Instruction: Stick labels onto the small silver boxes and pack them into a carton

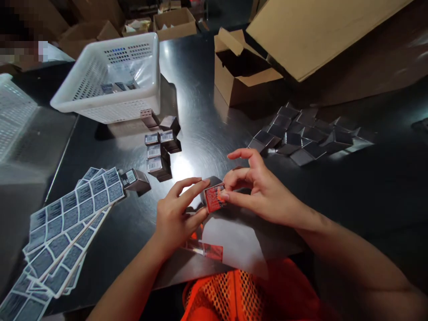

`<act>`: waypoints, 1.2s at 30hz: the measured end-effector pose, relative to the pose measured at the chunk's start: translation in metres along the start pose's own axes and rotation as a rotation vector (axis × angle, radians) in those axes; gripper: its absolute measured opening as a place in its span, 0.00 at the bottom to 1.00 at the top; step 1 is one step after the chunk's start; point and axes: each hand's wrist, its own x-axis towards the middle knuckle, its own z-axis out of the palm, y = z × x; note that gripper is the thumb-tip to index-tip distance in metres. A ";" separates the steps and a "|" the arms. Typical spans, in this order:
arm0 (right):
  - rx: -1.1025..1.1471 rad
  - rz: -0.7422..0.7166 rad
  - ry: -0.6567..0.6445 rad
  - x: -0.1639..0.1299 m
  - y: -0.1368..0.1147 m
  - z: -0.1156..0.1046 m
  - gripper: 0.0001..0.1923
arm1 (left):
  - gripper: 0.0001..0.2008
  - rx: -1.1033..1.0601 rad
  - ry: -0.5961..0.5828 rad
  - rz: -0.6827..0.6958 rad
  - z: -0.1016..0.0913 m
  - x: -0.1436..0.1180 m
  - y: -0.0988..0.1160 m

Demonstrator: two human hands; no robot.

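A small shiny box (210,187) stands near the front of the metal table (200,102). My left hand (177,216) grips it from the left. My right hand (257,189) presses a red label (214,199) onto its near face with thumb and forefinger. Sheets of grey barcode stickers (67,218) fan out at the front left. Several labelled boxes (158,149) lie in a cluster beyond my hands, and one more small box (135,179) rests by the sheets. A heap of unlabelled silver boxes (301,136) lies at the right.
A white plastic basket (110,76) with a few boxes inside stands at the back left. An open cardboard carton (239,67) and a large cardboard flap (314,31) are at the back right. An orange mesh fabric (240,290) lies at the front edge.
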 end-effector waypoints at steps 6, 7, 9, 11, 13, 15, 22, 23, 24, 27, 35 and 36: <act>-0.277 0.038 0.209 0.002 -0.003 0.001 0.33 | 0.25 0.016 -0.006 0.002 0.002 -0.002 -0.001; -0.339 0.032 0.269 0.003 -0.004 0.000 0.33 | 0.25 0.023 0.013 -0.017 0.002 -0.001 -0.001; -0.404 -0.029 0.326 0.003 -0.004 -0.003 0.31 | 0.25 0.057 0.085 -0.081 0.001 0.001 -0.002; -0.391 -0.129 0.182 0.001 -0.004 -0.001 0.28 | 0.25 0.114 0.162 -0.151 0.000 0.003 -0.002; -0.381 -0.224 -0.101 -0.002 -0.002 0.007 0.27 | 0.25 0.163 0.223 -0.201 -0.002 0.005 -0.004; -0.414 -0.256 -0.281 -0.004 0.002 0.017 0.23 | 0.24 0.179 0.259 -0.249 -0.004 0.007 -0.006; -0.512 -0.320 -0.173 -0.006 0.018 0.033 0.06 | 0.23 0.126 0.266 -0.447 -0.009 0.014 -0.012; -0.559 -0.381 -0.156 -0.007 0.020 0.034 0.04 | 0.23 0.110 0.269 -0.476 -0.009 0.016 -0.012; -0.618 -0.468 -0.116 -0.008 0.022 0.035 0.04 | 0.23 0.096 0.267 -0.510 -0.008 0.017 -0.012; -0.795 -0.852 0.094 -0.008 0.025 0.039 0.07 | 0.24 0.043 0.274 -0.622 -0.007 0.020 -0.013; -0.869 -1.238 0.186 -0.012 0.012 0.047 0.10 | 0.20 -0.047 0.235 -0.708 -0.005 0.023 -0.021; -0.818 -1.241 0.124 -0.014 0.009 0.045 0.10 | 0.20 -0.048 0.239 -0.704 -0.004 0.024 -0.022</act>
